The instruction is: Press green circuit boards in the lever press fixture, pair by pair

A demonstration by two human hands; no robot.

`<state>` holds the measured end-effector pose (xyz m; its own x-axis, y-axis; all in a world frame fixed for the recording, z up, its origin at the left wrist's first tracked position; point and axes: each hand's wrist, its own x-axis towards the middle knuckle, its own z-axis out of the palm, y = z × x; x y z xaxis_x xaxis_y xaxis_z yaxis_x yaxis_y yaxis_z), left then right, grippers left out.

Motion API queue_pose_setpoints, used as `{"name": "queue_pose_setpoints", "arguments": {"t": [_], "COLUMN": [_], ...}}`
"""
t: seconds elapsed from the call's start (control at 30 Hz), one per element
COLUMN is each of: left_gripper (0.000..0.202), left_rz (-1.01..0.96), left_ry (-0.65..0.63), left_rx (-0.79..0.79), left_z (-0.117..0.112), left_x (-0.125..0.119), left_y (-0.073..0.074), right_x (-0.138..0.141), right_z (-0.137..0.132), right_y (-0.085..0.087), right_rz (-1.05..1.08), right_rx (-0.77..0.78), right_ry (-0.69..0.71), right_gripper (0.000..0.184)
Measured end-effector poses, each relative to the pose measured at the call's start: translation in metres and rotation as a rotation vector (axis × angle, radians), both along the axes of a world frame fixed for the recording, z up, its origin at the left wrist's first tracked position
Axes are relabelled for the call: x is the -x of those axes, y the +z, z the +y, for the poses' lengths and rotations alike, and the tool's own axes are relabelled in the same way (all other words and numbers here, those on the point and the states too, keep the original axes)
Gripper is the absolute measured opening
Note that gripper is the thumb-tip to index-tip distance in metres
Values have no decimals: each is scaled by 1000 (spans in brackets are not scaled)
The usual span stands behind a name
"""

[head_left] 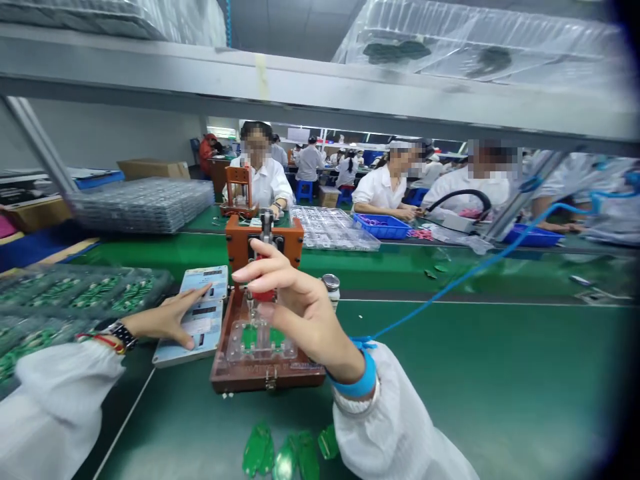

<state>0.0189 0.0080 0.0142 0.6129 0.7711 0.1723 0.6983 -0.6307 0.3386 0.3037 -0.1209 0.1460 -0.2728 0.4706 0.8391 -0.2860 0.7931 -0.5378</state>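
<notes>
My left hand (173, 317) lies with spread fingers on a pair of light-blue boxes with small dark displays (207, 307). In front of me stands an orange-brown test fixture (235, 367) with an upright back and a metal toggle clamp (267, 227). Green circuit boards (249, 337) sit under clear plates in its base. My right hand (300, 300) is raised before the clamp, fingers curved and apart from the thumb. A red part (263, 295) of the clamp shows behind them; whether the fingers touch it is hidden. A blue wrist strap (357, 377) circles my right wrist.
Loose green boards (259, 450) lie at the front of the bench. Trays of boards (100, 293) fill the left. A blue cord (465, 273) runs from my strap to the upper right. A shelf (320, 83) crosses overhead; a small jar (331, 287) stands behind. Co-workers sit opposite.
</notes>
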Motion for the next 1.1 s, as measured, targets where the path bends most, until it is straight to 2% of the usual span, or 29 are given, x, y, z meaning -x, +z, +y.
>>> {"name": "queue_pose_setpoints", "arguments": {"t": [0.07, 0.13, 0.37, 0.5, 0.6, 0.67, 0.73, 0.87, 1.0, 1.1], "left_gripper": [117, 114, 106, 106, 108, 112, 107, 92, 91, 82], "left_rz": [113, 138, 81, 89, 37, -32, -113, -203, -187, -165], "left_ry": [-27, 1, -42, -43, -37, 9, 91, 169, 184, 200], "left_rx": [80, 83, 7, 69, 47, -7, -59, -58, -32, -67], "left_z": [-1, -3, 4, 11, 13, 13, 11, 1, -6, -7], "left_x": [7, 13, 29, 35, 37, 35, 30, 19, 12, 11], "left_y": [6, 4, -37, -47, -55, -62, -66, -63, -53, -48], "right_x": [-1, -2, -1, -2, -3, -3, -4, -3, -2, -2], "right_z": [0, -1, -4, -4, -4, -4, -4, -4, -3, -3], "right_y": [-1, -1, -3, -3, -3, -4, -4, -4, -5, -6], "right_rz": [-16, -25, -36, -45, -55, -57, -56, -53, -43, -50], "right_rx": [10, 20, 62, 77, 95, 98, 99, 89, 89, 79], "right_ry": [-10, -28, -61, -68, -61, -50, -43, -46, -45, -52], "right_gripper": [25, 26, 27, 27, 28, 29, 29, 29, 29, 26]}}
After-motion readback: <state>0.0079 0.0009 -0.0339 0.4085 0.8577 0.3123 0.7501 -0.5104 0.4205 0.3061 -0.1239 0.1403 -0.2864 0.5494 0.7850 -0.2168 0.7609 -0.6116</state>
